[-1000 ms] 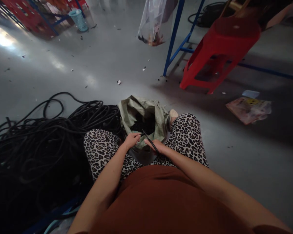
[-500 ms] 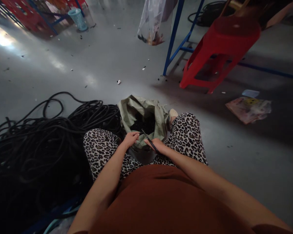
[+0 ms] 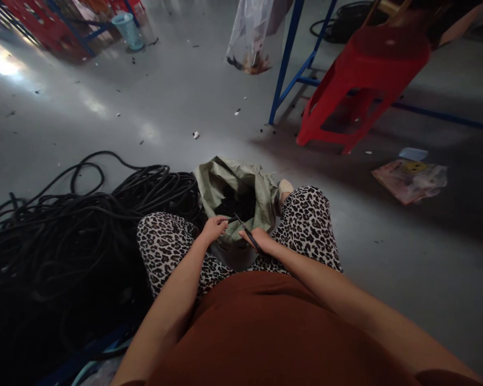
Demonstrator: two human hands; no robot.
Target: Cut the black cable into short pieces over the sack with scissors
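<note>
My left hand (image 3: 214, 228) is closed on a short black rubber-like strip (image 3: 232, 219), whose end sticks out to the right of the fingers. In my right hand (image 3: 261, 239) is a pair of dark-handled scissors (image 3: 250, 236), blades pointing up and left at the strip's end. Whether the blades touch the strip is too small to tell. Both hands are over the near rim of a pale green woven sack (image 3: 264, 206), which stands between my knees. Small black pieces (image 3: 241, 206) lie inside the sack.
A large tangle of black hose or cord (image 3: 104, 214) spreads at my left. Ahead on the right stand a red plastic stool (image 3: 370, 69) and a blue metal frame (image 3: 284, 75). A plastic packet (image 3: 412, 179) lies on the floor. A light blue basket (image 3: 129, 32) is farther off.
My left hand has shifted very slightly left, and more of the black strip shows past its fingers. The right hand with the scissors has barely moved.
</note>
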